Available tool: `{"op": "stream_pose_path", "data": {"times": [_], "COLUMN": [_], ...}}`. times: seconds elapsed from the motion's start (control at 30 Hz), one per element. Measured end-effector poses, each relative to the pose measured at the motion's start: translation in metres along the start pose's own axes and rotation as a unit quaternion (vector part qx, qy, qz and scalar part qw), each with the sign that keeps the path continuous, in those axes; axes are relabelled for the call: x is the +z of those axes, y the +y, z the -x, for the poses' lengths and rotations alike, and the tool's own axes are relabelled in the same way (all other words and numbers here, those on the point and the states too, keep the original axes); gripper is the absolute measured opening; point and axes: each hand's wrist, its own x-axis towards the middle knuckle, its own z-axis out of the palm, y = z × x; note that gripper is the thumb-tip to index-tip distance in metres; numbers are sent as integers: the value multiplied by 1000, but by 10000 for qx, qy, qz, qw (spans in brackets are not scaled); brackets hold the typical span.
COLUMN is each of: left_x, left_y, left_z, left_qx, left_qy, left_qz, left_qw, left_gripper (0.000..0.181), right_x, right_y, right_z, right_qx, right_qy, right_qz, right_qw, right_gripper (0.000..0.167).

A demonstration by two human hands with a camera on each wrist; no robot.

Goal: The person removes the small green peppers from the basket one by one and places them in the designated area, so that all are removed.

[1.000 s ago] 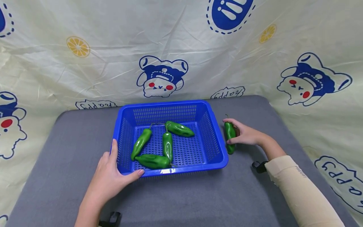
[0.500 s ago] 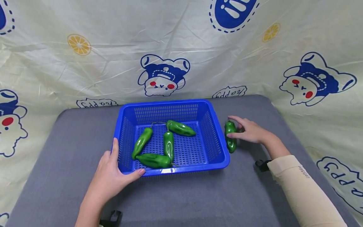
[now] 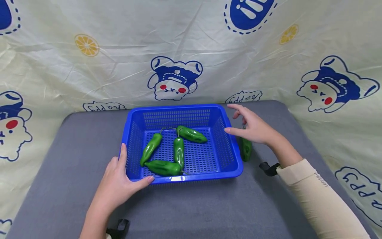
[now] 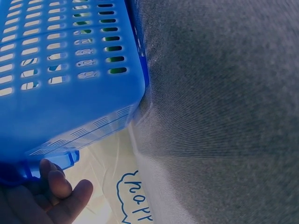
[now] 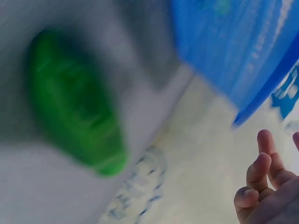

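Note:
A blue plastic basket (image 3: 197, 178) stands on the grey table, with several green peppers (image 3: 192, 134) lying on its slotted floor. My left hand (image 3: 113, 186) grips its near left corner, thumb on the front rim and fingers along the left side. Over the basket's right rim hovers my right hand (image 3: 253, 127), fingers spread and holding nothing. One more green pepper (image 3: 246, 152) lies on the table beside the basket's right wall, partly hidden under that hand. In the right wrist view this pepper (image 5: 74, 107) is blurred and apart from the fingers.
Grey cloth covers the table (image 3: 191, 209). A pale curtain (image 3: 119, 66) with blue cartoon prints hangs along the back and both sides. A black strap (image 3: 269, 169) sticks out at the right wrist, another black strap (image 3: 119, 229) at the left.
My right hand has let go of the pepper outside the basket, then risen and shifted left over the right rim. That pepper stays on the table. My left hand keeps its place.

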Motion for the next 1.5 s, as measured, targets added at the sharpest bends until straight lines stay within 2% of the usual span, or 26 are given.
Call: {"op": "stream_pose_path", "data": {"times": [0.13, 0.27, 0.67, 0.83, 1.1, 1.27, 1.5], "left_x": [0, 0, -1, -1, 0, 0, 1], "left_y": [1, 0, -2, -3, -2, -2, -2], "left_z": [0, 0, 1, 2, 1, 1, 1], "left_qx": [-7, -5, -3, 6, 11, -20, 6], "left_qy": [0, 12, 94, 117, 92, 108, 131], "left_qz": [7, 34, 54, 47, 27, -26, -43], "left_qw": [10000, 10000, 9999, 9999, 10000, 9999, 9999], "left_gripper": [136, 136, 137, 137, 137, 137, 137], "right_x": [10, 19, 28, 38, 56, 69, 92], "right_y": [-31, -55, -101, -109, -114, -118, -119], "right_z": [-5, -9, -13, -21, -32, -42, -50], "right_qx": [-291, -388, -437, -577, -321, -299, -37], "right_qy": [-235, -522, -1174, -1571, -2403, -2681, -3114], "right_qz": [228, 507, 1084, 947, 753, 614, 542], "right_qw": [9990, 9966, 9862, 9813, 9672, 9610, 9487], "right_gripper": [84, 88, 97, 97, 94, 94, 95]}}
